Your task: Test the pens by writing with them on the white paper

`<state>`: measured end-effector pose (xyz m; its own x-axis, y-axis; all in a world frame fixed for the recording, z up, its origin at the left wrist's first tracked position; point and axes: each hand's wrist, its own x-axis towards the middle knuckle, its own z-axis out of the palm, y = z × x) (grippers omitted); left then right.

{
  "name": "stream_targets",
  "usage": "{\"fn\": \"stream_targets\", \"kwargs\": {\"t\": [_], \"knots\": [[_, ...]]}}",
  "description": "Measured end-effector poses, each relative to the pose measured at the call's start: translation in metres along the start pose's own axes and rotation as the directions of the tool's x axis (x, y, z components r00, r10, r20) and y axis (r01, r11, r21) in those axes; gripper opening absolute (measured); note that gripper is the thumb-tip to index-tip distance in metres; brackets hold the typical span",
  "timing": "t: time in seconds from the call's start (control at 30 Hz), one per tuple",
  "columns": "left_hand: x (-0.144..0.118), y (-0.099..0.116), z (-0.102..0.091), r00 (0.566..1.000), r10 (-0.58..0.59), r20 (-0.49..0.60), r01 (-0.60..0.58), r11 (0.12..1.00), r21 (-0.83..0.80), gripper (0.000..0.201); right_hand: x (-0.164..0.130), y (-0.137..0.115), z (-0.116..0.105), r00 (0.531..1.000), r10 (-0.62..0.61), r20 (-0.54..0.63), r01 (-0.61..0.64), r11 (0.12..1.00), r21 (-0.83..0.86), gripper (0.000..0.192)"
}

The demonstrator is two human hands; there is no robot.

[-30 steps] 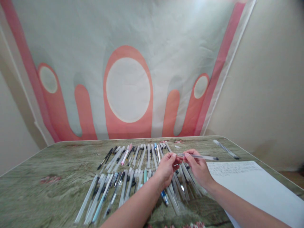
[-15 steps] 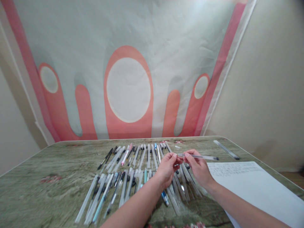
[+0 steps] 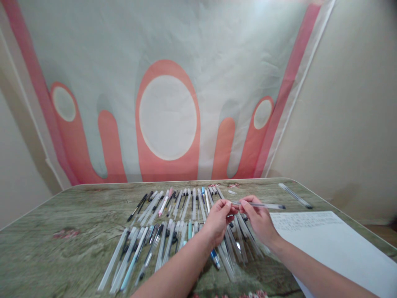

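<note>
Pinching a clear pen (image 3: 269,205), left hand (image 3: 218,219) snug on the tip, right hand (image 3: 257,217) gripping the barrel, over 2 kinda messy pen rows (image 3: 134,260).

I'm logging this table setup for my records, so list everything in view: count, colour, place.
Held pen: one, clear with dark end, between both hands
Far-row pens: many, overlapping, mostly clear and black, mid-table
Pink-and-white pen: one, pink and white, far row
Near-row pens: many, overlapping, mostly clear, some blue, nearer the person
Loose pen: apparently one, clear and dark, far right
Small piece: one, pale, beyond the hands
Paper: one visible sheet, white with writing, right
Table: one, greenish wood-patterned, below
Backdrop: one, grey-green with coral shapes, behind
Walls: two, pale, either side
Left hand: one, at held pen's left end
Right hand: one, gripping held pen
</note>
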<state>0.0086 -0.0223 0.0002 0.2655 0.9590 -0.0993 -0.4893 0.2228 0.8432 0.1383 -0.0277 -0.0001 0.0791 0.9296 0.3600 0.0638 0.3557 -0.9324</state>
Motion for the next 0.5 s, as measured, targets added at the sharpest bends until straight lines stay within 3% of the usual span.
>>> {"fn": "stream_targets", "kwargs": {"t": [0.5], "knots": [[-0.001, -0.0015, -0.0017, 1.0, 0.013, 0.016, -0.013, 1.0, 0.001, 0.028, -0.0006, -0.0033, 0.0007, 1.0, 0.013, 0.001, -0.013, 1.0, -0.012, 0.021]]}}
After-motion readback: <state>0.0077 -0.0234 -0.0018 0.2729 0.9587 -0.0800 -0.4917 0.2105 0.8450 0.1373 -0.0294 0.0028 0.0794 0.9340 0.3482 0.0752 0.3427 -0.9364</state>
